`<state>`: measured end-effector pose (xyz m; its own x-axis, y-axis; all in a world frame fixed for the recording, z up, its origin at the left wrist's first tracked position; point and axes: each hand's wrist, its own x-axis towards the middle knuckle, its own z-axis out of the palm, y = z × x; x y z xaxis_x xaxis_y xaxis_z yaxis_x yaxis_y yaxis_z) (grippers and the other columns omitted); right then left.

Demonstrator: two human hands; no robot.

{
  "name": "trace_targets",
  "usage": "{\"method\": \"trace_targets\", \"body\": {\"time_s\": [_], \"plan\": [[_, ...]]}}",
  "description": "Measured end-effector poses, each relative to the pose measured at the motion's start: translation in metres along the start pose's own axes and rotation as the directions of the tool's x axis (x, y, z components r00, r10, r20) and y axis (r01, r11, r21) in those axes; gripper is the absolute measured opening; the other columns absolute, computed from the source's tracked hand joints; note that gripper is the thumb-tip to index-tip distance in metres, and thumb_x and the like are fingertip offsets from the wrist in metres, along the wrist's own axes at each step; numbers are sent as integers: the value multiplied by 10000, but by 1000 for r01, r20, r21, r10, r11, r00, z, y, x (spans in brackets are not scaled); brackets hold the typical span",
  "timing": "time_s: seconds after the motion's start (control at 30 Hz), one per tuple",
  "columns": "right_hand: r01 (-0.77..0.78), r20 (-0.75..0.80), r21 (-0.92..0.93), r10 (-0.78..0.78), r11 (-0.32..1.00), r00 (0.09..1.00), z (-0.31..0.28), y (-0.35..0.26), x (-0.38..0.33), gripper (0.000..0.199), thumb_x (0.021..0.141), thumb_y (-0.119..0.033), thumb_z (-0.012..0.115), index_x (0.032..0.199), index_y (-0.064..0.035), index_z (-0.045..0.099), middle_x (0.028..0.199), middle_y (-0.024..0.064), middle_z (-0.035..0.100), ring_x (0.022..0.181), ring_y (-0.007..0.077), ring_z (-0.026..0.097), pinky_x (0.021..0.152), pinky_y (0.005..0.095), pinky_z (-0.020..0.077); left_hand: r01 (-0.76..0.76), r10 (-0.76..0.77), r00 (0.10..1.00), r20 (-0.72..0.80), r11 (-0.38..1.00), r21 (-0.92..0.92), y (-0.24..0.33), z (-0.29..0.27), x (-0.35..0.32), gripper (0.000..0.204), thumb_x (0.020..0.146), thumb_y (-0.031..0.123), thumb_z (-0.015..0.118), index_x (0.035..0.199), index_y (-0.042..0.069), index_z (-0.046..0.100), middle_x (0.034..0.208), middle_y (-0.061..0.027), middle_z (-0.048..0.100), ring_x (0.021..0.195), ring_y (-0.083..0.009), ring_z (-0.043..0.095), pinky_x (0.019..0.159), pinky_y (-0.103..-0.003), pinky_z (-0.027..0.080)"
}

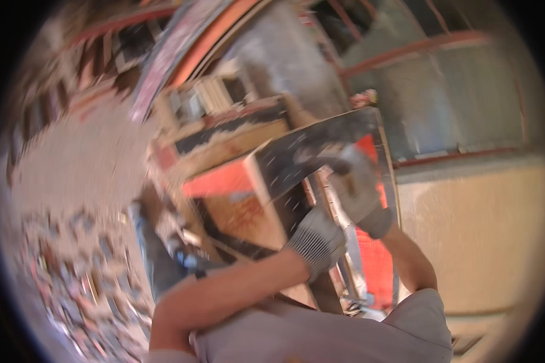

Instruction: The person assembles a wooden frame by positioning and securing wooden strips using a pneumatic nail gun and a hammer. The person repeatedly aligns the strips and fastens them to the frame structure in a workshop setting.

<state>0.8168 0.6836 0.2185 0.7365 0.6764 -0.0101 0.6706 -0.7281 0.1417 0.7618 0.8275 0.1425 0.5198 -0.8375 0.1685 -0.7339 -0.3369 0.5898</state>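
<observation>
Both gloved hands close on a dark board [321, 151] at the centre of the frame: the left hand [318, 241], in a grey knit glove, has its grip wrapped around the board's lower edge, and the right hand [357, 184], also gloved, clasps it higher up, just beside an orange panel [375, 260]. Motion blur softens every edge. The board leans tilted against a stack of orange and wooden crates [224, 181]. Rubble [72, 272] covers the ground at lower left.

Rubble-strewn floor [72, 284], stacked formwork boards [236, 181]
</observation>
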Motion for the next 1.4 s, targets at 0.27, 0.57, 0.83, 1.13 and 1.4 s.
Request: {"method": "trace_targets", "body": {"time_s": [0.27, 0.57, 0.83, 1.13, 1.4], "plan": [[-542, 162, 712, 646, 447, 745, -14, 1, -13, 356, 957, -117, 628, 1305, -47, 648, 1234, 136, 678, 1014, 259, 657, 973, 365, 488, -343, 346, 922, 173, 938, -51, -45, -61, 5, 596, 1017, 471, 501, 1316, -36, 591, 1335, -219, 623, 1330, -331, 521, 1182, -514, 276], [-618, -93, 785, 994, 42, -50, -25, 155, 35, 275, 1006, -373, 632, 897, -122, 599, 609, -10, 514, 450, 93, 487, 381, 273, 383, -460, 402, 869, 289, 871, 170, -114, -102, 12, 763, 988, 535, 435, 1405, -99, 513, 1562, -261, 435, 1550, -435, 210, 1264, -616, 51], [-865, -6, 462, 975, -196, -224, -14, 233, 65, 273, 972, -391, 584, 919, -126, 541, 627, 16, 485, 405, 149, 459, 367, 334, 381, -557, 517, 802, 301, 828, 64, -121, -102, 14, 711, 1001, 541, 467, 1335, -73, 598, 1397, -242, 587, 1481, -450, 329, 1245, -627, 103], [-975, 67, 205, 992, 92, 108, 22, 306, -3, 242, 986, -333, 559, 993, -92, 579, 708, 65, 581, 509, 186, 569, 418, 340, 450, -525, 527, 841, 121, 850, -48, -121, -89, 12, 631, 927, 488, 613, 1146, -102, 655, 1124, -252, 680, 1293, -476, 522, 1238, -626, 165], [-977, 190, 212, 979, 27, 68, 0, 317, 20, 586, 1024, -374, 585, 1538, -130, 445, 1134, 50, 659, 898, 174, 648, 729, 376, 557, -446, 437, 894, 101, 890, 95, -104, -88, 11, 365, 917, 244, 569, 1041, -49, 749, 1025, -201, 729, 1153, -425, 611, 1217, -626, 224]]}}
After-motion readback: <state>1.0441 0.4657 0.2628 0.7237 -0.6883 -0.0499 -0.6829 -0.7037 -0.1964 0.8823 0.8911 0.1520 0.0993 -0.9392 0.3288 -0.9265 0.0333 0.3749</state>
